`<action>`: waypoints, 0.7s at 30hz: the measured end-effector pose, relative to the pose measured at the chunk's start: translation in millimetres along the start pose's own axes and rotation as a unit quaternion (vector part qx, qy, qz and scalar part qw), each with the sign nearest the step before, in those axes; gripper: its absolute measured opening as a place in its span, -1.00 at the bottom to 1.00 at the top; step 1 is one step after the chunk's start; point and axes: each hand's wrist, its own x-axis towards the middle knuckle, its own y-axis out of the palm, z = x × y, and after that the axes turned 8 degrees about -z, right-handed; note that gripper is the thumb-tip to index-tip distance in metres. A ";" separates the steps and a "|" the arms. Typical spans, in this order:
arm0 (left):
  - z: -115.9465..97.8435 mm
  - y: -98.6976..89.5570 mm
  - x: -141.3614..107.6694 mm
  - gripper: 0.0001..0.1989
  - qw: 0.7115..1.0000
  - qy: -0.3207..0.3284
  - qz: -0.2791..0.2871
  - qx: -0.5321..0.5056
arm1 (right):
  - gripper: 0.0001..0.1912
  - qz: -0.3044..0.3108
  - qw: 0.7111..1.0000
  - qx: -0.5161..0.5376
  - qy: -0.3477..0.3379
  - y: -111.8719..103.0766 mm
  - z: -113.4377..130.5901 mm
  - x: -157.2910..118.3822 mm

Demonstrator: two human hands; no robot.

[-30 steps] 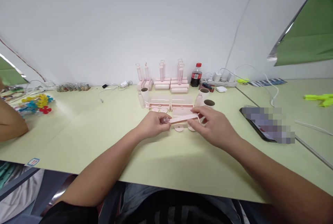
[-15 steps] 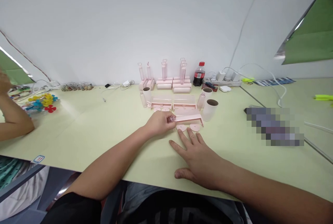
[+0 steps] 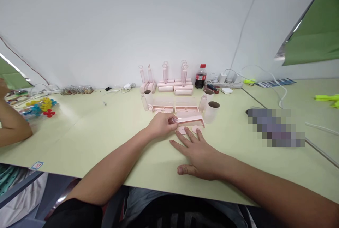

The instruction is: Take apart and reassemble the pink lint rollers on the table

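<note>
My left hand is closed, with thumb and fingers pinched on a small clear pink handle at the left end of a long pink lint roller cover. Most of that handle is hidden in the grip. My right hand lies palm down, fingers spread, holding nothing. Its fingertips reach two flat pink discs, a left disc and a right disc, just in front of the cover. Behind the cover stand two open pink trays, a left tray and a right tray.
White rolls with cardboard cores stand right of the trays. Finished-looking pink rollers with upright handles line the wall beside a cola bottle. A blurred-out object lies right. Another person's arm rests far left.
My right hand's fingers have slid slightly forward, onto the edges of the pink discs. My left hand keeps its pinch at the cover's end. The whole view has shifted a little.
</note>
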 end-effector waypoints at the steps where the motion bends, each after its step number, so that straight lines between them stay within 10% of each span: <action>1: 0.0 -0.3 0.2 -0.78 1.000 0.000 -0.001 -0.001 | 0.04 0.006 1.000 0.004 0.000 -0.9 -0.4 -0.1; 21: -2.1 -5.5 1.8 -0.83 0.997 0.018 0.060 0.046 | 0.15 0.037 0.998 0.042 -0.010 2.6 20.2 -6.7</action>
